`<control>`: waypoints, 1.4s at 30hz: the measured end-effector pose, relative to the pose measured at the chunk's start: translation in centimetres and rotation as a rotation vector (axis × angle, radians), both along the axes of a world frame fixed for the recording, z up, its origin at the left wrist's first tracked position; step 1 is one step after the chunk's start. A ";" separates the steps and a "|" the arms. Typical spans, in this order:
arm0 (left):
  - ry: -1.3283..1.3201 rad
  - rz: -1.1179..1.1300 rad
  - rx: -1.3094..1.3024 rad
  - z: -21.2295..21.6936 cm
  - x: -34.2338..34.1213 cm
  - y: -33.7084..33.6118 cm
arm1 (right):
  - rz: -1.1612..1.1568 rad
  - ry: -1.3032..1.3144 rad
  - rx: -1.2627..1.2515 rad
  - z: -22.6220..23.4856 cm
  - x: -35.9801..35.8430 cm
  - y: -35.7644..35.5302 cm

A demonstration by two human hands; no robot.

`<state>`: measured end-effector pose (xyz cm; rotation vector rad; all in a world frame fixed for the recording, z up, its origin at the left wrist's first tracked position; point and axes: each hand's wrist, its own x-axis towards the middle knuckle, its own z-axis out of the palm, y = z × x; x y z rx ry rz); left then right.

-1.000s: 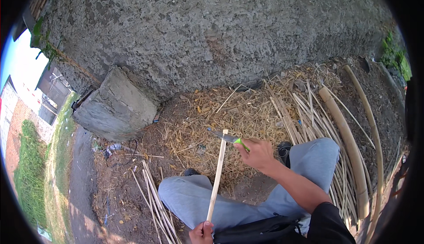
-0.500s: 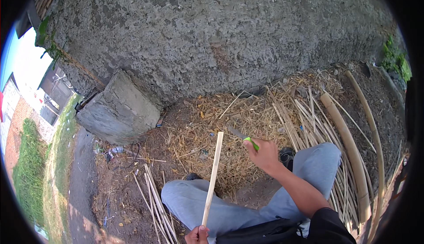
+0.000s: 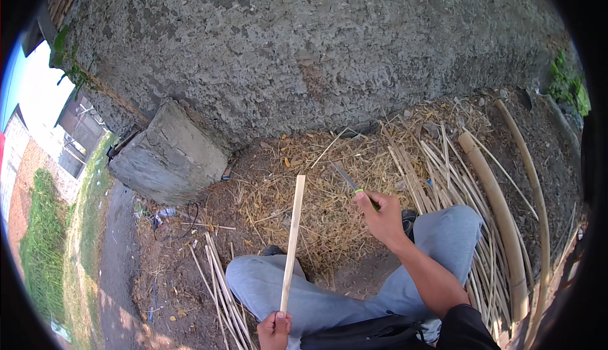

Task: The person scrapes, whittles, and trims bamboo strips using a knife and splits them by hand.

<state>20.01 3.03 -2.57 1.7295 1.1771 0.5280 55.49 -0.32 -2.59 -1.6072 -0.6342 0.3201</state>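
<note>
Thin pale wooden sticks (image 3: 223, 280) lie on brown soil. The left hand (image 3: 275, 331) pinches the lower end of a flat, pale wooden strip (image 3: 292, 242), raised before the knees. Rightward, apart from it, the right hand (image 3: 382, 217) grips a green-handled, grey-bladed knife (image 3: 350, 183).

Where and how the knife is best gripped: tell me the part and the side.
Take the knife by its green handle, probably from the near right side, where the right hand holds it. Its grey blade points away, up and left in the picture, so that approach should stay clear of it.
</note>
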 end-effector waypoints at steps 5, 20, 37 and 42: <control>0.184 0.293 0.242 4.2 -1.6 2.3 | -0.096 0.095 0.122 0.8 3.0 -1.9; 0.580 0.672 0.492 -19.8 -27.0 23.7 | -0.404 -0.089 0.237 3.8 3.1 -10.6; -0.001 0.402 -0.285 -24.5 -16.3 10.5 | -0.653 -0.095 -1.239 -26.0 2.2 -36.5; 0.046 0.364 0.109 -14.8 -9.1 2.7 | -0.477 -0.041 -1.308 -33.5 -2.7 -38.2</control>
